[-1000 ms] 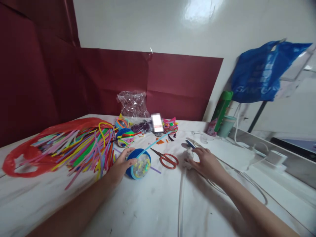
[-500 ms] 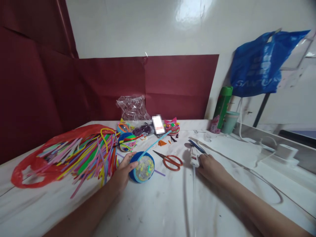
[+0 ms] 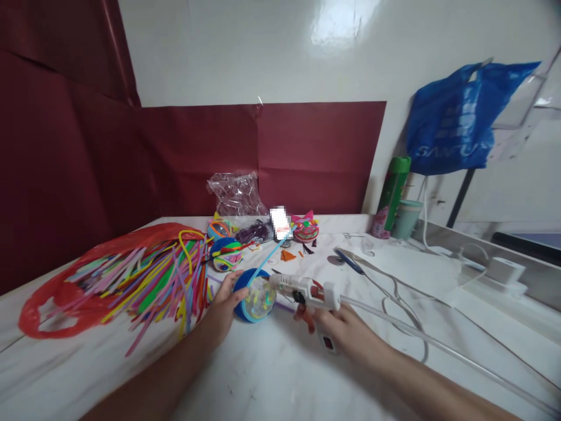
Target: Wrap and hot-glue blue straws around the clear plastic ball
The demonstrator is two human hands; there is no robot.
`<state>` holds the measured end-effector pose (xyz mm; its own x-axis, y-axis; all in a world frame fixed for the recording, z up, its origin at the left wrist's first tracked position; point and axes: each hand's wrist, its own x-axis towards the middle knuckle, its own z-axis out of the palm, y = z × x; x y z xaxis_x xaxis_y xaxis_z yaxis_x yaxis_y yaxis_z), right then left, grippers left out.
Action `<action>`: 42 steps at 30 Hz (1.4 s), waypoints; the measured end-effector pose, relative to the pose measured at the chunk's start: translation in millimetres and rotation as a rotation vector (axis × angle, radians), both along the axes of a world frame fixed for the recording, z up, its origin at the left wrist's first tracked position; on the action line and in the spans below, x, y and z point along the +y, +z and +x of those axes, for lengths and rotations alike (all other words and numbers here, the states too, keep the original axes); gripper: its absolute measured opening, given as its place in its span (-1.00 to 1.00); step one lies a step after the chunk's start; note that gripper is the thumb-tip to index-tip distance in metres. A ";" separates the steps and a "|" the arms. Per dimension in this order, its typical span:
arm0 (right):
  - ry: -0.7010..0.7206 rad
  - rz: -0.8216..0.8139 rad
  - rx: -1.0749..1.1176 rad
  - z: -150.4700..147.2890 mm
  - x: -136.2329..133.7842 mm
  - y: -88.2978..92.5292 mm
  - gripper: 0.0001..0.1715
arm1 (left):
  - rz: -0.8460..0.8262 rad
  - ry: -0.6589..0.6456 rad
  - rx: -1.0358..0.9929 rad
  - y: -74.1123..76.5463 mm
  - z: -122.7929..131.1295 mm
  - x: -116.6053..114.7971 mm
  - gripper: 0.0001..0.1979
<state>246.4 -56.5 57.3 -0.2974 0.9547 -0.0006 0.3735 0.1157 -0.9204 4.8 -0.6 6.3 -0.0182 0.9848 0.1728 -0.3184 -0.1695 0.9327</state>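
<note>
My left hand [image 3: 225, 304] grips the left side of a ball [image 3: 259, 299] wrapped in blue around a clear, speckled face. A light blue pipe cleaner [image 3: 272, 252] sticks up from its rim. My right hand [image 3: 335, 321] is wrapped around the handle of a white hot glue gun [image 3: 302, 289]. The gun's nozzle points left and lies close to the ball's right edge; whether it touches I cannot tell. A long glue stick [image 3: 416, 333] extends from the gun's back. Behind the gun, the scissors [image 3: 277, 271] are mostly hidden.
A red plastic bag [image 3: 33, 316] with many colourful pipe cleaners [image 3: 153, 280] lies left. Decorated balls [image 3: 225, 253] and a phone [image 3: 280, 223] stand toward the back. A blue-handled tool [image 3: 349, 261], cables [image 3: 405, 313], a green spray can [image 3: 392, 196] and a cup [image 3: 407, 219] are on the right.
My right hand has lifted the glue gun and swung it left, its nozzle now beside the ball. The gun now covers most of the scissors. My left hand still holds the ball.
</note>
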 end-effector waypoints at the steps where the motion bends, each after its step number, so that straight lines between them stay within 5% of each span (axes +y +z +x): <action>1: 0.000 -0.003 0.008 -3.3 -0.9 -0.6 -0.51 | 0.002 -0.009 0.006 -0.7 -0.5 0.5 -0.50; 10: 0.022 0.025 0.043 -9.7 0.5 -16.1 -0.57 | -0.011 -0.022 0.041 0.7 1.6 -0.7 -0.45; 42: -0.022 0.008 0.068 -2.9 0.7 -20.3 -0.71 | 0.011 0.015 0.111 6.2 5.0 -4.1 -0.47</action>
